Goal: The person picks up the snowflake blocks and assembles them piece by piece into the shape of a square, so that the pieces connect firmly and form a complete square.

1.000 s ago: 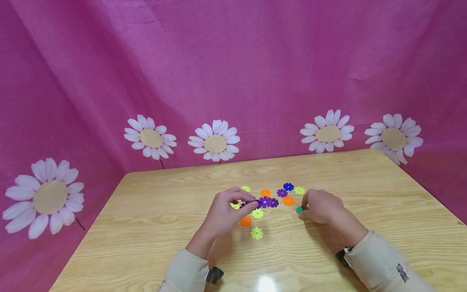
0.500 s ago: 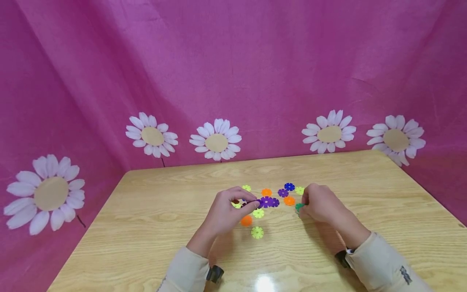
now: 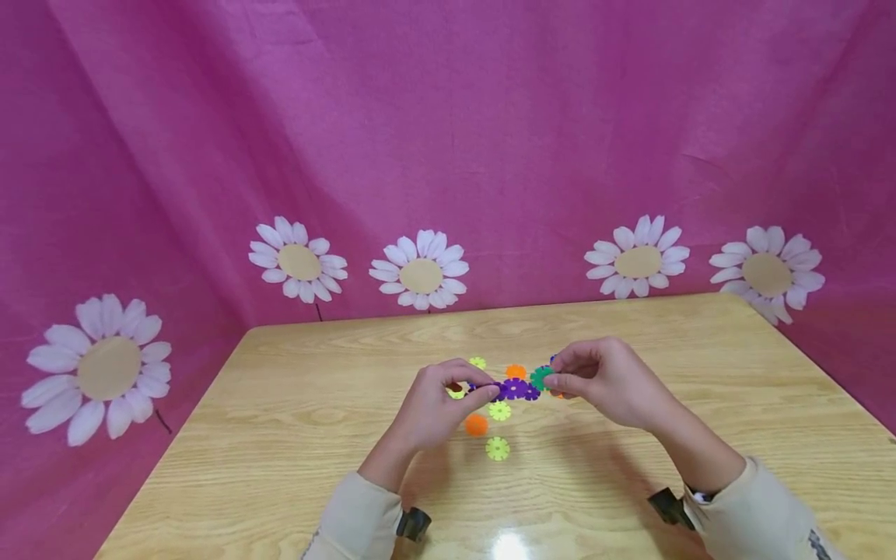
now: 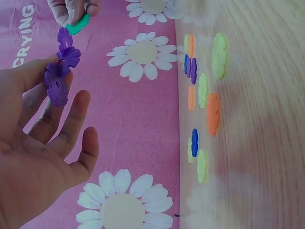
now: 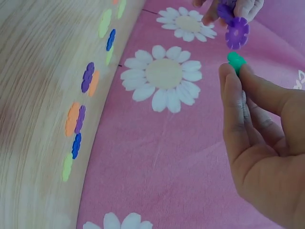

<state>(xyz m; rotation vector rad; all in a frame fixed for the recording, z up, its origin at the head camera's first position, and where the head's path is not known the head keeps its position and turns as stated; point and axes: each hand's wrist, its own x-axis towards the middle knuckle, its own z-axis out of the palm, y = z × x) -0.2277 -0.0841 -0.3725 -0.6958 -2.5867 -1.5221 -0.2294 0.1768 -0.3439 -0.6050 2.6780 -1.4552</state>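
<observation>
Between thumb and forefinger, my left hand (image 3: 437, 400) pinches a joined chain of purple snowflake discs (image 3: 516, 388), raised above the table. In the left wrist view the purple chain (image 4: 62, 71) consists of several notched discs slotted together at angles, while the other fingers of that hand are spread. My right hand (image 3: 619, 385) pinches a green snowflake disc (image 3: 541, 378) by its edge. The green disc (image 5: 235, 62) is close to the end disc (image 5: 237, 33) of the chain, with a small gap visible in the right wrist view.
Loose discs lie on the wooden table (image 3: 280, 435): an orange disc (image 3: 477, 425), a yellow-green disc (image 3: 498, 449), another orange disc (image 3: 516, 371) and several more, some behind my hands. A pink curtain with printed daisies (image 3: 421, 275) stands behind the table's far edge.
My right hand has lifted the green disc off the table and brought it left, up to the chain's end. My left hand keeps holding the chain in nearly the same place.
</observation>
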